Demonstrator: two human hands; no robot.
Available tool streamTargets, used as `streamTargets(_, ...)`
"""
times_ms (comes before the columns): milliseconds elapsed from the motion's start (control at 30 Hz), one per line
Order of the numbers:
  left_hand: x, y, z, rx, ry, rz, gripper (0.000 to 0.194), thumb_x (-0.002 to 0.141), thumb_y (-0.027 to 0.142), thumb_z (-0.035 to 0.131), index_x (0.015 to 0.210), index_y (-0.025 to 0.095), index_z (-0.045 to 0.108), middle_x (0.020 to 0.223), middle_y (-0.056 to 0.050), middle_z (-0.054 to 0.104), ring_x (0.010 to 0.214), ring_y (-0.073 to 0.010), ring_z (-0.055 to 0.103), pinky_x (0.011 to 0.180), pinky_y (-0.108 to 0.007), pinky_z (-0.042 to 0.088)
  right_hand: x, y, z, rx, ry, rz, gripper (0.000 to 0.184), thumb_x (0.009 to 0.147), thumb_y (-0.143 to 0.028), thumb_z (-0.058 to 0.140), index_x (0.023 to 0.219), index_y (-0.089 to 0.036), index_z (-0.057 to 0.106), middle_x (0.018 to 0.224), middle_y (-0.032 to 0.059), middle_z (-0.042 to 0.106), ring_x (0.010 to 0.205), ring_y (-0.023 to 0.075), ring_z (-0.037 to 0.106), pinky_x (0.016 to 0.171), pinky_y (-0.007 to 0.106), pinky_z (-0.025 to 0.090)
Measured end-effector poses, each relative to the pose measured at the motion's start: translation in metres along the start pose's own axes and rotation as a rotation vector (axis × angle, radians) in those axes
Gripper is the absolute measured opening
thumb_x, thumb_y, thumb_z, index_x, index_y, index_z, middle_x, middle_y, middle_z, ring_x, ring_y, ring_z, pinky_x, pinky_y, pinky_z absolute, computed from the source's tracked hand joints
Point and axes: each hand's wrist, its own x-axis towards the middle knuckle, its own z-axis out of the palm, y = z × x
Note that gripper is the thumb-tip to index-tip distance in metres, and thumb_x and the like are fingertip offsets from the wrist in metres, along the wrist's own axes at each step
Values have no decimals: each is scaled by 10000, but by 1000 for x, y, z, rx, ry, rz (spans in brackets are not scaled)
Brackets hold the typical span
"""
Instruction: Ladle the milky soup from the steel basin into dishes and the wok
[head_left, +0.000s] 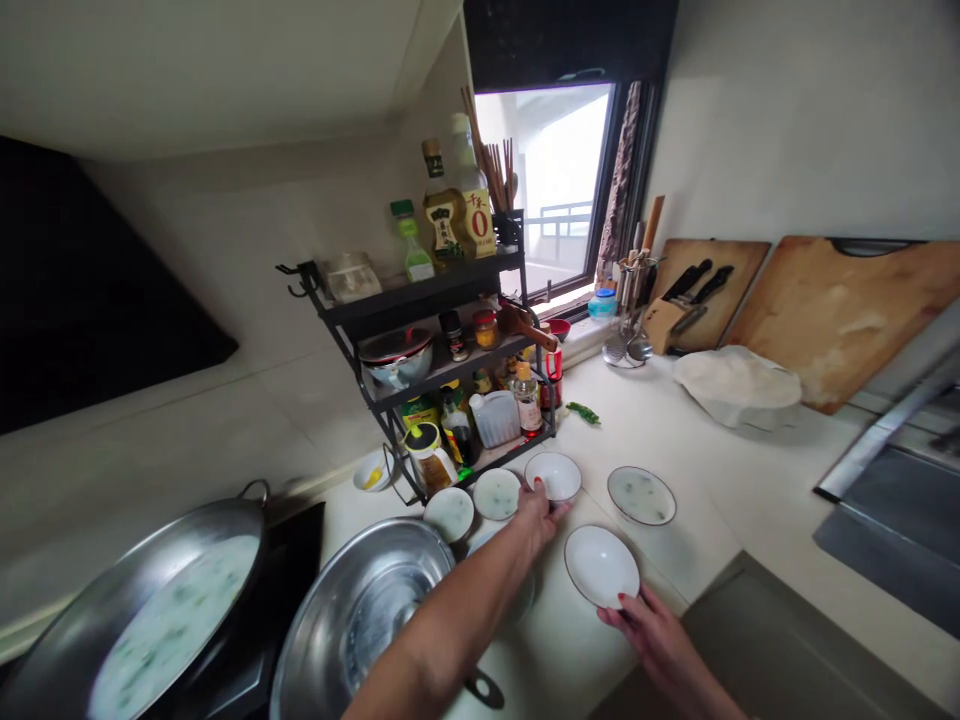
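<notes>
My left hand reaches forward and grips the near rim of a white bowl beside the rack. With my right hand I hold another white bowl by its near edge, tilted slightly toward me; no soup shows in it. Two bowls of milky soup with green bits, one left bowl and one middle bowl, stand left of my left hand. A third soup bowl sits to the right. My left forearm partly hides another dish beneath it.
A large metal basin stands at lower left, beside a wok of milky green-flecked soup. Behind are a black spice rack with bottles, a knife block, cutting boards and a covered dish. The sink lies at lower right.
</notes>
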Motion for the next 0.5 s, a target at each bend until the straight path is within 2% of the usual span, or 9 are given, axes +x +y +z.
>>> streamTargets(200, 22, -7, 17, -2, 35, 24, 406, 923, 333, 416, 1304, 205, 359, 1279, -134, 469, 1006, -219, 599, 626, -299, 576, 4, 1, -5, 33, -17, 34, 493, 441, -220, 852, 861, -165, 600, 661, 7, 684, 578, 186, 684, 593, 256, 592)
streamTargets(367, 36, -11, 26, -6, 51, 36, 463, 909, 336, 463, 1336, 196, 355, 1267, -153, 478, 984, -204, 609, 676, -311, 558, 8, -7, -1, 7, -37, 43, 489, 428, -227, 863, 846, -163, 617, 705, 10, 696, 592, 203, 690, 619, 301, 604)
streamTargets(500, 39, -10, 26, -8, 63, 30, 455, 920, 328, 446, 1345, 192, 356, 1282, -162, 477, 956, -185, 618, 684, -294, 544, 17, -11, 1, -7, -38, 10, 507, 409, -246, 881, 837, -162, 622, 741, 8, 702, 619, 201, 695, 665, 293, 600)
